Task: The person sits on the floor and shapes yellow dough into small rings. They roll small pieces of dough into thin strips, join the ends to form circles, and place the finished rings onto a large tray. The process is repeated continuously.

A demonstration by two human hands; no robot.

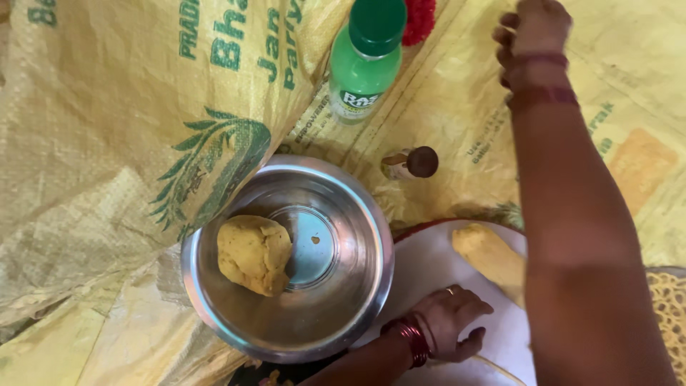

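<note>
Below me, my left hand (pixel 450 322) rests spread and empty on a white board (pixel 429 264) beside a steel bowl (pixel 357 300).

My right hand (pixel 532 28) reaches far forward, curled; I cannot tell whether it holds anything. A dough roll (pixel 486 254) lies on the board near my left fingers; it looks soft, best lifted from underneath. A dough ball (pixel 254 254) sits in the bowl. Beyond stand a green bottle (pixel 364 64) and a small vial (pixel 411 163) on yellow sacking (pixel 107 143).

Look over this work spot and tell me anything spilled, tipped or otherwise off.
Nothing spilled. The small dark-capped bottle seems to lie on its side on the yellow woven sack, unlike the upright green plastic bottle. The yellow dough lump sits off-centre against the steel bowl wall.
</note>
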